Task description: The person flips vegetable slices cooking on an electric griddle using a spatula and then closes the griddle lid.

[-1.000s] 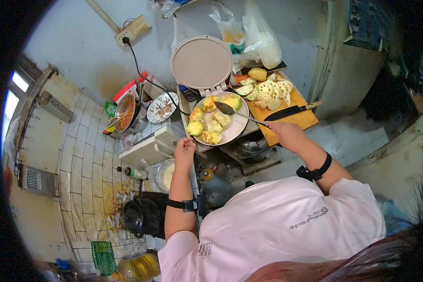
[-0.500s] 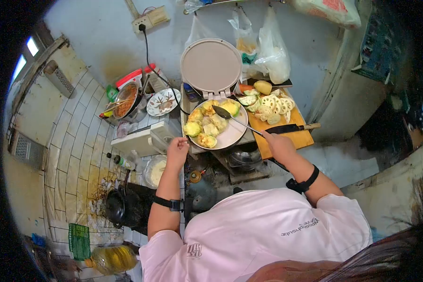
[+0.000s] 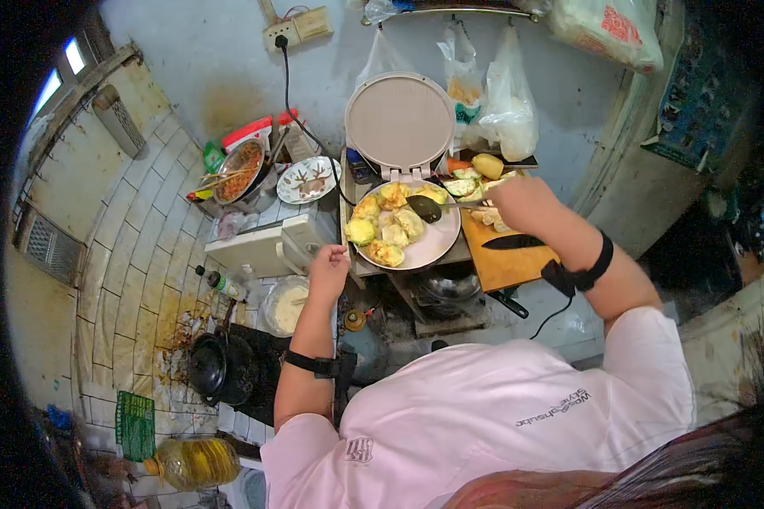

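Note:
My right hand (image 3: 519, 204) is closed round the handle of a dark spatula (image 3: 424, 209), whose blade rests among the food in the open round electric pan (image 3: 437, 242). Several battered yellow-green pieces (image 3: 386, 253) lie on the pan's pale surface, mostly at its left and upper sides. The pan's lid (image 3: 400, 120) stands raised behind it. Near the pan's lower left edge is my left hand (image 3: 329, 265), with fingers curled together; whether anything small is between them is hidden.
A cutting board (image 3: 505, 263) with a knife (image 3: 514, 242) and sliced vegetables lies right of the pan. To the left are a deer-patterned plate (image 3: 307, 180), a pot of reddish food (image 3: 241, 170) and a bowl of batter (image 3: 285, 307). A black cable (image 3: 287, 93) runs down to the pan.
My right hand has moved up and right, over the cutting board, and the spatula now lies flatter, its blade nearer the pan's middle. The camera view has shifted.

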{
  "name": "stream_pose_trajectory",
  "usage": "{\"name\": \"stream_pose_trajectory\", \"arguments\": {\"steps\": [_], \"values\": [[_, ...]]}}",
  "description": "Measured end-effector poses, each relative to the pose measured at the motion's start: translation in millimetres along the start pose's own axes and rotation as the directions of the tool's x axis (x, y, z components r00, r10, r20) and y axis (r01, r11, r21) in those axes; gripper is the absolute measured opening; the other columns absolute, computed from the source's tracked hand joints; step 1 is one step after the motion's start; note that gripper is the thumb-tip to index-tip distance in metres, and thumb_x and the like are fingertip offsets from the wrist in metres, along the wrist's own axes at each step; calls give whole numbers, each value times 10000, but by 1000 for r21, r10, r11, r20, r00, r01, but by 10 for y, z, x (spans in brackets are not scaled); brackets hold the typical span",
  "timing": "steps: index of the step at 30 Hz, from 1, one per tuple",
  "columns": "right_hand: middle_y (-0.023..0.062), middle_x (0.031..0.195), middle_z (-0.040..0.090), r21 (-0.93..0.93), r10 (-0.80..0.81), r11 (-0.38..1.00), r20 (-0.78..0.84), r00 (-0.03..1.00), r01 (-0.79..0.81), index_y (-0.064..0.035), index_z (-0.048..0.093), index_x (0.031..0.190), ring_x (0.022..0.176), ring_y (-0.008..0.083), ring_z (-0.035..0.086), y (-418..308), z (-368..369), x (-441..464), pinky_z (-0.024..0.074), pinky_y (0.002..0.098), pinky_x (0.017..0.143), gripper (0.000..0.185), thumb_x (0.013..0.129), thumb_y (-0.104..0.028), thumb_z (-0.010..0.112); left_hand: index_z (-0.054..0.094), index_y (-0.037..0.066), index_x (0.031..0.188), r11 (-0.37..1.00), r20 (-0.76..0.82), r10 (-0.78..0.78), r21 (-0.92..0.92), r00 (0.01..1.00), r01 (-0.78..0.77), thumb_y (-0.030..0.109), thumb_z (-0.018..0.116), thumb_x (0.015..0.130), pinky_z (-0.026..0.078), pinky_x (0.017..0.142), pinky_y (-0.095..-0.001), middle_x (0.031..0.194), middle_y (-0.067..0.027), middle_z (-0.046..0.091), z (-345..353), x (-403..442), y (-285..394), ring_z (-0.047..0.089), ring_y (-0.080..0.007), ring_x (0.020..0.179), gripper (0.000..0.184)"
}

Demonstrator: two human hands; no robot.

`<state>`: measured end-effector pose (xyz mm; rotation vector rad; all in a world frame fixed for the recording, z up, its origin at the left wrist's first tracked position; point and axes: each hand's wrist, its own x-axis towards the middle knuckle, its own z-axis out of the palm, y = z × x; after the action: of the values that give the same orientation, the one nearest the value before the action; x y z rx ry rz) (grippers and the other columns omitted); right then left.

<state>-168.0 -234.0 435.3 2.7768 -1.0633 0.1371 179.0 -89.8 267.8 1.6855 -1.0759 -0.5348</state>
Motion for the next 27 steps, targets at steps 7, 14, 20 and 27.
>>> {"name": "stream_pose_trajectory", "arguments": {"steps": [7,14,20,27], "values": [[117,848,655,-175,-173,960,234,957,217,-67,669,866,781,320,628,-455,-576,1379,498,411,665,167,731,-93,574,568,20,1000,998,-22,-13,-63,1000,12,47,589,803,426,670,-219,813,-9,534,-22,-147,119,496,-93,735,199],[99,802,654,-314,-323,876,183,928,367,-44,678,839,693,266,617,-626,-294,2500,493,404,600,143,752,-131,605,571,14,993,997,-76,5,-76,997,-10,54,594,796,430,691,-240,836,-31,558,-27,-166,-262,513,-110,749,202],[84,785,650,-246,-190,920,404,895,306,-55,685,853,659,237,604,-392,-384,2706,489,385,578,145,757,-139,615,562,22,1001,995,-119,-37,-92,992,26,48,590,796,424,660,-229,818,-19,548,-26,-286,-399,502,-94,723,209],[26,701,622,17,-193,971,650,735,240,-101,698,921,565,152,543,183,-360,2575,464,305,522,173,768,-145,631,555,37,1013,980,-112,-178,-114,978,165,30,575,798,424,655,-234,813,-18,536,-133,-388,-257,497,-87,715,216]]}}
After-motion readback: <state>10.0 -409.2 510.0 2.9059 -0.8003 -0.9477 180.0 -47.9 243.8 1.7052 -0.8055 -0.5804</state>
